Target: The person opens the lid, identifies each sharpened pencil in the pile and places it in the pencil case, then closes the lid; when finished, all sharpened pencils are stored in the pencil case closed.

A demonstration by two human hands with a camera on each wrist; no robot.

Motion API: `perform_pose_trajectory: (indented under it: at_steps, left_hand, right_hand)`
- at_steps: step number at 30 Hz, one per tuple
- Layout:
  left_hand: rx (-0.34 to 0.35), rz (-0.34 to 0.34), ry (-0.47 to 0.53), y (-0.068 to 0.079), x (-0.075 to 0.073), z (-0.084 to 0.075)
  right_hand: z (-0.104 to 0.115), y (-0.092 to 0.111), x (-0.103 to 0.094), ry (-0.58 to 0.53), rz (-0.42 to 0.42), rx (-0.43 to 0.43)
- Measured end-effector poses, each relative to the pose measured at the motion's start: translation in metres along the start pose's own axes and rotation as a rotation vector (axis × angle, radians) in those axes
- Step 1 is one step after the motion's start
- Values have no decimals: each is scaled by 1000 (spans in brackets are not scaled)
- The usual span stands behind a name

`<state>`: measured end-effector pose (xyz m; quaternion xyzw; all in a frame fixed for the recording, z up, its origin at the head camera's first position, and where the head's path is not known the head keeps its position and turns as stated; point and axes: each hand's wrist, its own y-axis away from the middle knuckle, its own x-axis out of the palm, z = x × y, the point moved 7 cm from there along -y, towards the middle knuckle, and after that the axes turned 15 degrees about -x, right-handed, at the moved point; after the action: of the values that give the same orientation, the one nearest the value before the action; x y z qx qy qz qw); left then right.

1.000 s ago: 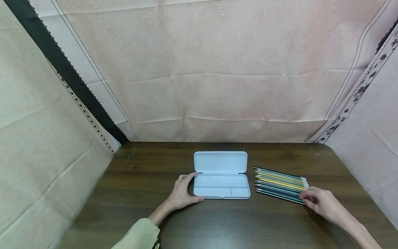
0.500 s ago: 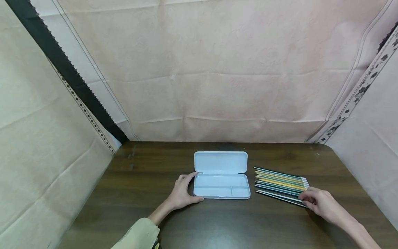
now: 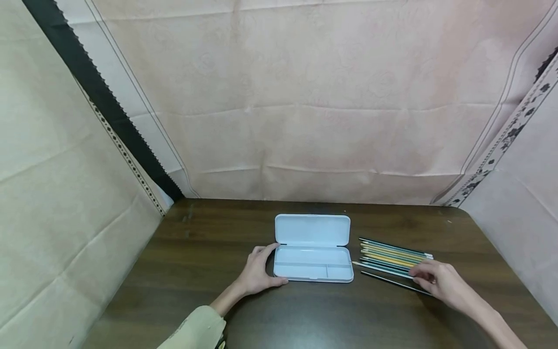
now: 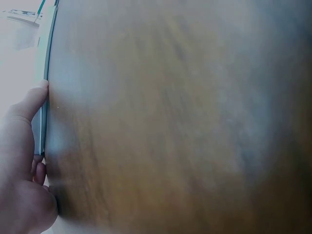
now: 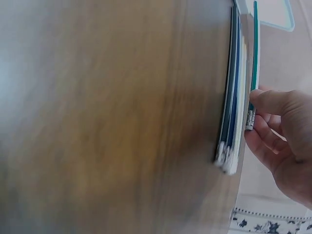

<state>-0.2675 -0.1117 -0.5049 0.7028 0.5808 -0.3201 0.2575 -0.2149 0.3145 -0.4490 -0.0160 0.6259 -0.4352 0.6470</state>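
Observation:
A light blue pencil case (image 3: pixel 311 230) lies with its lid up on the table, its divided tray (image 3: pixel 301 256) facing me. My left hand (image 3: pixel 254 275) holds its left end, thumb at the front edge and forefinger by the hinge. Thumb and fingers of my right hand (image 3: pixel 446 281) pinch a green pencil (image 5: pixel 255 48) close to its eraser end. In the right wrist view it is raised above the other pencils; its sharpened tip points at the case's right edge. Several green and yellow pencils (image 3: pixel 388 253) lie side by side right of the case.
One dark pencil (image 3: pixel 392 281) lies apart, in front of the row. The brown wooden table (image 3: pixel 331 315) ends at a pale cloth backdrop (image 3: pixel 314 135), with cloth hanging on both sides too.
My right hand has pulled one pencil out of the row and moved it left, nearer the case. The front dark pencil now lies separate. My left hand stays on the case.

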Motion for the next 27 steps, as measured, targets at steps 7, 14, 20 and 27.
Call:
perform_pose_trajectory:
  at_steps: [7, 14, 20, 27]
  left_hand:
    - [5, 4, -4, 0, -1, -1]
    - [-4, 12, -1, 0, 0, -1]
    - [-12, 9, 6, 0, -1, -1]
    - [-16, 11, 4, 0, 0, -1]
  right_hand:
    - [6, -22, 12, -30, -7, -57]
    - [13, -43, 24, -18, 2, -71]
    - [14, -58, 35, -34, 64, -8]
    - [16, -74, 50, -121, 125, 26]
